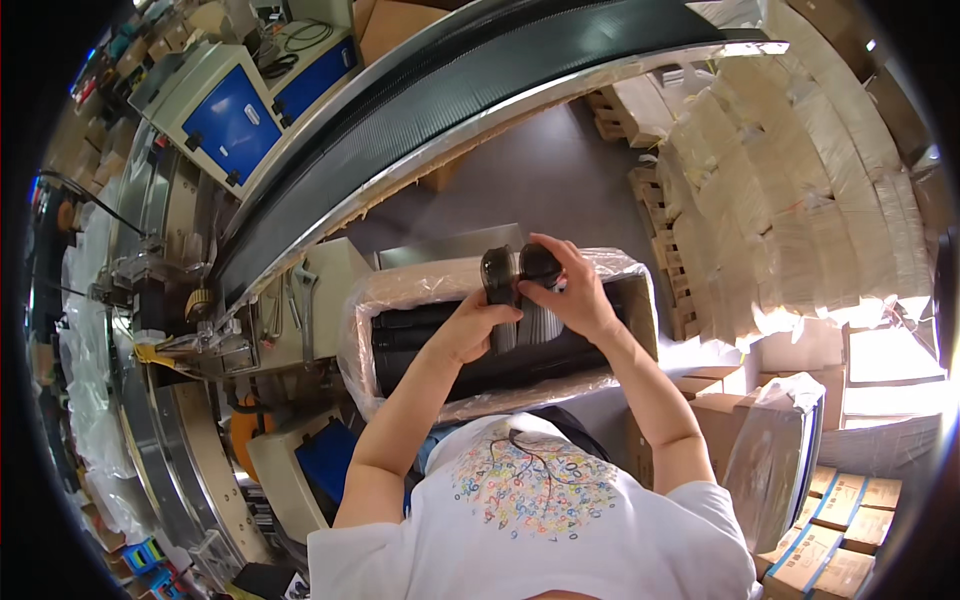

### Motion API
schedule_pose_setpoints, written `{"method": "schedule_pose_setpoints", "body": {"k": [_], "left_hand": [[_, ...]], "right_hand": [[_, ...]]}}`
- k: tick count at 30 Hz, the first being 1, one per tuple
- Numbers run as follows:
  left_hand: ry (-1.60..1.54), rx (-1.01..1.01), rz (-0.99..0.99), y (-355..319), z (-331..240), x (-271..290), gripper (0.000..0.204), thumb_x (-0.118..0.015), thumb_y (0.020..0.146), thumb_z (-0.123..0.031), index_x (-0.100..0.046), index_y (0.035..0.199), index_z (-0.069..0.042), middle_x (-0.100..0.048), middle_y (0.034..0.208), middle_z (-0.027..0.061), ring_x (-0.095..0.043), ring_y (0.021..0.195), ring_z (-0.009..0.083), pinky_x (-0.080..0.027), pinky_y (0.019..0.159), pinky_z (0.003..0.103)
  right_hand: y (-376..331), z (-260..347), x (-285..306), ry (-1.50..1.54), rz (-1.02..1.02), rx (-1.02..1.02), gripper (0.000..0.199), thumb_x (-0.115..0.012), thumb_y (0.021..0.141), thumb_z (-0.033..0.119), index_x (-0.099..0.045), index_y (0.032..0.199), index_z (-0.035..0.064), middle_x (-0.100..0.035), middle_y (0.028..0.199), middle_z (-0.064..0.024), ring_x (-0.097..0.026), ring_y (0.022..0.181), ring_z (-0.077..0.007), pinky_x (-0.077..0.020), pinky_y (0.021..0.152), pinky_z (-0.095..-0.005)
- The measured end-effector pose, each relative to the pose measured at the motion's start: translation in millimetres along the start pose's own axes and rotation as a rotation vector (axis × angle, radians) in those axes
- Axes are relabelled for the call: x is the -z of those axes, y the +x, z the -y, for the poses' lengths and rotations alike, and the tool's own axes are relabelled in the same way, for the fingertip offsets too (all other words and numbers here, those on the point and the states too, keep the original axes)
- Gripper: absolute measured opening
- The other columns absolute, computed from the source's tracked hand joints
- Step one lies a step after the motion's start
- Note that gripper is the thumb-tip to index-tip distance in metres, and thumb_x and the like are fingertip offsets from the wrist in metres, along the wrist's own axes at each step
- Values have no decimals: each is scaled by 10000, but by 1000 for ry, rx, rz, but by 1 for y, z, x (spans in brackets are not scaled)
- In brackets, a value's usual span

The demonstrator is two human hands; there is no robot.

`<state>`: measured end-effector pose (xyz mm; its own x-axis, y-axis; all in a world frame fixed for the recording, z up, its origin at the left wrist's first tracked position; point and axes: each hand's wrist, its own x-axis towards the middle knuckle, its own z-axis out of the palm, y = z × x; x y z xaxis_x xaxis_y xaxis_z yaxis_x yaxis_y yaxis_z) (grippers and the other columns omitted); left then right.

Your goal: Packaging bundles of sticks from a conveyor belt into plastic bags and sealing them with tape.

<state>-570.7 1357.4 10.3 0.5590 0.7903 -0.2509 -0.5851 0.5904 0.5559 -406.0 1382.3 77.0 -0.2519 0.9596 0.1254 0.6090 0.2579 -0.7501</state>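
Observation:
Over an open box (440, 283) lined with clear plastic, I hold two dark, round-ended cylinders side by side. My left hand (472, 328) is closed around the left cylinder (498, 272), which looks glossy. My right hand (572, 290) grips the right cylinder (540, 264) near its top, thumb on the near side. Grey ribbed material (541, 326) shows just below the cylinders; I cannot tell whether it is part of them. Long black pieces (410, 335) lie inside the box beneath my hands.
A long black conveyor belt (400, 150) with a metal edge curves across beyond the box. Wrenches (304, 300) lie on a bench at the left. Plastic-wrapped stacks (790, 190) stand on pallets at the right, with cartons (835, 530) at the lower right.

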Motion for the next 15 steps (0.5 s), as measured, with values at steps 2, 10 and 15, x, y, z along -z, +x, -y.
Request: {"method": "schedule_pose_setpoints", "body": {"k": [2, 10, 15], "left_hand": [[92, -49, -107, 7, 8, -7, 456, -529, 723, 52, -461, 1173, 28, -553, 1062, 93, -551, 980, 195, -459, 857, 317], [58, -272, 254, -16, -38, -39, 594, -494, 756, -18, -314, 1322, 10, -424, 1287, 194, -442, 1170, 346, -337, 1011, 429], [21, -205, 251, -30, -37, -40, 571, -488, 738, 1, -378, 1298, -16, -461, 1248, 199, -474, 1134, 357, -377, 973, 453]], "right_hand": [[-2, -1, 0, -230, -94, 165, 719, -674, 645, 77, -363, 1292, 34, -503, 956, -144, -516, 878, -300, -431, 776, -361], [43, 108, 128, -510, -255, 307, 681, -628, 713, 90, -317, 1314, 12, -452, 1185, -191, -482, 1090, -286, -382, 921, -354], [160, 183, 243, -1032, -266, 357, 675, -555, 741, 199, -285, 1305, -55, -490, 1115, -273, -502, 1028, -341, -411, 864, -353]]}}
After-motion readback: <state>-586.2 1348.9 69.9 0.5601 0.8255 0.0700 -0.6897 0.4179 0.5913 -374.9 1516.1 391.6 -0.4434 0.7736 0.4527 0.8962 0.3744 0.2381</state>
